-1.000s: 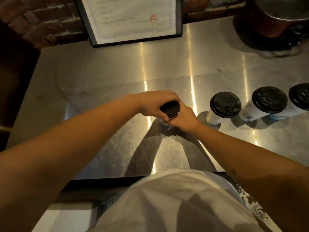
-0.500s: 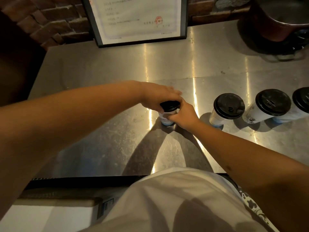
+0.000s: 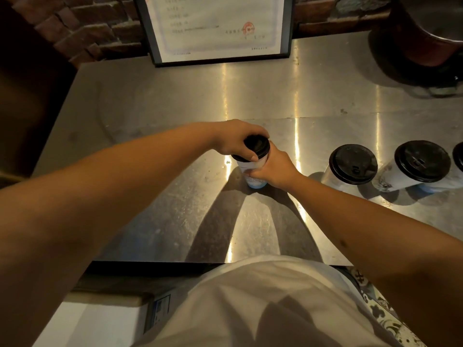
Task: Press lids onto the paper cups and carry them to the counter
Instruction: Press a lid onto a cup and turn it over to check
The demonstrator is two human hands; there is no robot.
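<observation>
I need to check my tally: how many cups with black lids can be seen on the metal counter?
4. One cup is held between both hands, two more stand to its right, and a fourth is cut off by the right edge. More may be outside the view.

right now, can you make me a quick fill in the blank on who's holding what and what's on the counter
1. The left hand presses down on the black ____ of the cup.
2. The right hand grips that cup's ____.
3. The lidded cups to the right stand on a ____ counter.
4. Behind the counter, a framed document leans against a ____ wall.

Missing words: lid; side; metal; brick
</observation>
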